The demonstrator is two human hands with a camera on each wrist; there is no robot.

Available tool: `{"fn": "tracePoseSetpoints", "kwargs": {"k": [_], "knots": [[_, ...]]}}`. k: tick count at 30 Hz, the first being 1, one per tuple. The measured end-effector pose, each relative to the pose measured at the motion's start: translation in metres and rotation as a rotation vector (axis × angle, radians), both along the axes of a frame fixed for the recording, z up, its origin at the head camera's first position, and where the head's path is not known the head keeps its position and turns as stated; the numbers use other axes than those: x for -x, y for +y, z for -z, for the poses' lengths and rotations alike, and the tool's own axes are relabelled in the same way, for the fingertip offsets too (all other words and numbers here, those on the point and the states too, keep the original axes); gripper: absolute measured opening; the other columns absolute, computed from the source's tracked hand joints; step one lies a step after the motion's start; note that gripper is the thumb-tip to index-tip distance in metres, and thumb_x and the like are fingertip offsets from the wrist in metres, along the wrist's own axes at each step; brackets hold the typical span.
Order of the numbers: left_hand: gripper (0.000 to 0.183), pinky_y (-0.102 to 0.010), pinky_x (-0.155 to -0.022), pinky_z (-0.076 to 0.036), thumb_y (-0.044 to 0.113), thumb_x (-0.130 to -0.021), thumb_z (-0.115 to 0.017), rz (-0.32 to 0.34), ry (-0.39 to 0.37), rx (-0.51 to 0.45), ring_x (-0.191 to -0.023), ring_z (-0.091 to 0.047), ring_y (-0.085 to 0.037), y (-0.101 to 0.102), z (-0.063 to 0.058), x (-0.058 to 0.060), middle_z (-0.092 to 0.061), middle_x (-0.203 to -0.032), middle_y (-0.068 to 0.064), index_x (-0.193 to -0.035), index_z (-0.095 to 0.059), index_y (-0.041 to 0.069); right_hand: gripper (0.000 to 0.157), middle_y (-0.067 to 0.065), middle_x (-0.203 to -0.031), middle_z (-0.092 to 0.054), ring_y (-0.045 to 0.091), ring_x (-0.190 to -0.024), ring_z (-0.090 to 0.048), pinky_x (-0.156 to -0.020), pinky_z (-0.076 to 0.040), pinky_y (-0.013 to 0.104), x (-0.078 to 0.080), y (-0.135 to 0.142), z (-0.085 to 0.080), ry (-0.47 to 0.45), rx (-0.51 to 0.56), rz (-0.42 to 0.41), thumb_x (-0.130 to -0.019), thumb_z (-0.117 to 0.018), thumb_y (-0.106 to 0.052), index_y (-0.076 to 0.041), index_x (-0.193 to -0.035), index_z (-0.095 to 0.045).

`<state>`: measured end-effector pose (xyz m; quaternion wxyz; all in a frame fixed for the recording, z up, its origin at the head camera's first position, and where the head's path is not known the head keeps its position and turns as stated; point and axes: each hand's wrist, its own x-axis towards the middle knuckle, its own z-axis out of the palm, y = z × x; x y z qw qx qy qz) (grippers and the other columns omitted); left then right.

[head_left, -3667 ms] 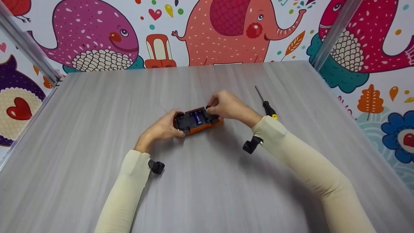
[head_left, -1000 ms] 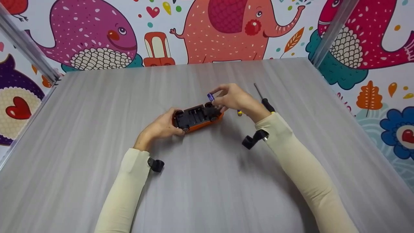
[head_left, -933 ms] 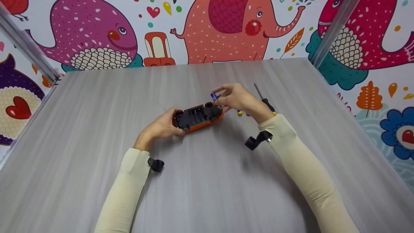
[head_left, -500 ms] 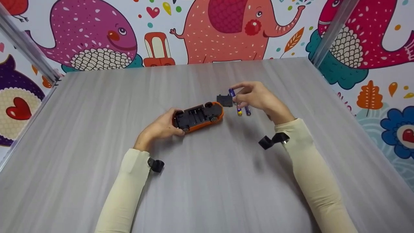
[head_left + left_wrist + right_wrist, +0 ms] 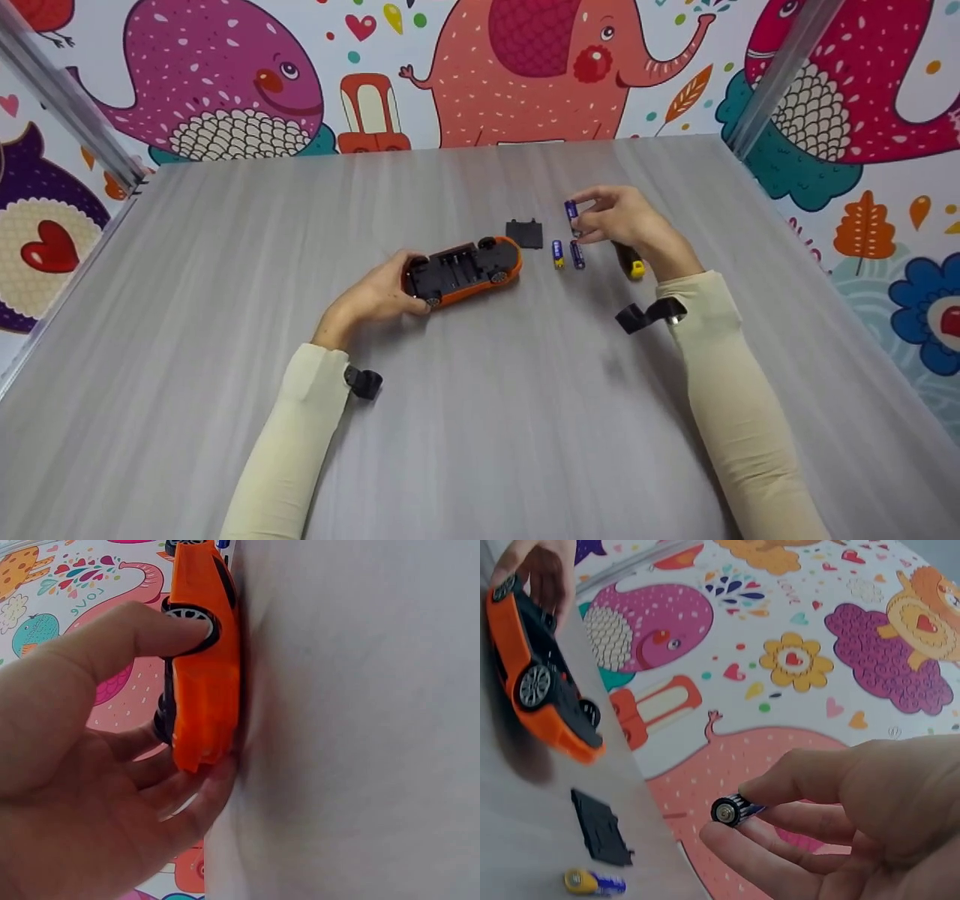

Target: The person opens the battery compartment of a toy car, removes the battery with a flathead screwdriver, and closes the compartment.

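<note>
An orange toy car (image 5: 465,271) lies upside down on the table, its black underside and bare battery compartment facing up. My left hand (image 5: 379,291) grips one end of it; the left wrist view shows the thumb (image 5: 161,631) against a wheel. Between thumb and fingers, my right hand (image 5: 622,217) pinches a blue battery (image 5: 572,214), its metal end showing in the right wrist view (image 5: 727,811). Just below that hand, two batteries lie side by side: a yellow-and-blue one (image 5: 557,255) and a dark blue one (image 5: 577,255). A black battery cover (image 5: 524,234) lies beyond the car's right end.
A screwdriver lies under the right hand and wrist, with its black-and-yellow handle (image 5: 631,262) partly visible. The grey table (image 5: 450,420) ends at a wall (image 5: 525,67) printed with cartoon animals.
My right hand has lifted a battery out of the car and carried it rightward past the cover and the two loose batteries. My left hand keeps its grip on the car.
</note>
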<state>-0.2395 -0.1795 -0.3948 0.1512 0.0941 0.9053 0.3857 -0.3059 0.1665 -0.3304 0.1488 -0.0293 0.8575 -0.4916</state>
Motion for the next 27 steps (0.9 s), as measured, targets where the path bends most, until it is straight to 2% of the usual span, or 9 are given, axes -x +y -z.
{"fn": "tracePoseSetpoints", "kwargs": {"k": [5, 8, 14, 16, 21, 27], "knots": [[0.081, -0.046, -0.108, -0.04, 0.008, -0.078, -0.075, 0.005, 0.002, -0.001, -0.116, -0.052, -0.031, -0.001, 0.0, 0.001, -0.054, -0.136, -0.022, -0.149, -0.035, 0.004, 0.044, 0.018, -0.126, -0.051, 0.009, -0.074, -0.07, -0.086, -0.06, 0.033, 0.01, 0.009, 0.009, -0.07, -0.065, 0.033, -0.095, -0.066, -0.005, -0.005, -0.137, -0.058], [0.082, -0.046, -0.107, -0.04, 0.009, -0.078, -0.075, 0.005, -0.001, 0.003, -0.115, -0.052, -0.031, 0.0, -0.001, 0.0, -0.054, -0.135, -0.022, -0.149, -0.035, 0.005, 0.041, 0.016, -0.123, -0.052, 0.009, -0.074, -0.069, -0.092, -0.059, 0.037, 0.013, 0.013, 0.014, -0.096, -0.11, 0.051, -0.094, -0.067, -0.007, -0.003, -0.134, -0.058], [0.082, -0.043, -0.105, -0.04, 0.009, -0.077, -0.075, 0.005, 0.007, -0.001, -0.112, -0.051, -0.03, 0.0, 0.0, 0.0, -0.055, -0.134, -0.021, -0.149, -0.036, 0.005, 0.037, 0.007, -0.093, -0.061, 0.006, -0.064, -0.065, -0.077, -0.062, 0.029, 0.02, 0.016, 0.026, -0.116, -0.21, 0.084, -0.093, -0.069, -0.011, 0.0, -0.126, -0.058], [0.082, -0.043, -0.104, -0.04, 0.01, -0.077, -0.075, 0.004, 0.002, 0.005, -0.112, -0.051, -0.031, 0.001, 0.0, 0.0, -0.055, -0.135, -0.021, -0.149, -0.036, 0.005, 0.036, 0.005, -0.088, -0.061, 0.005, -0.061, -0.063, -0.072, -0.061, 0.027, 0.021, 0.015, 0.03, -0.124, -0.246, 0.095, -0.093, -0.069, -0.011, 0.0, -0.126, -0.058], [0.082, -0.044, -0.105, -0.041, 0.01, -0.079, -0.075, 0.009, -0.01, 0.014, -0.114, -0.052, -0.031, 0.001, 0.002, 0.001, -0.054, -0.135, -0.022, -0.15, -0.035, 0.005, 0.035, 0.007, -0.088, -0.063, 0.006, -0.062, -0.062, -0.068, -0.06, 0.025, 0.019, 0.011, 0.036, -0.131, -0.329, 0.097, -0.094, -0.069, -0.012, 0.001, -0.126, -0.06], [0.082, -0.045, -0.107, -0.04, 0.009, -0.078, -0.075, 0.007, 0.004, 0.006, -0.114, -0.052, -0.032, 0.0, 0.001, 0.001, -0.054, -0.135, -0.023, -0.149, -0.035, 0.004, 0.031, 0.009, -0.095, -0.065, 0.009, -0.067, -0.061, -0.064, -0.054, 0.025, 0.015, 0.006, 0.038, -0.082, -0.396, 0.071, -0.093, -0.069, -0.012, 0.001, -0.121, -0.065]]}}
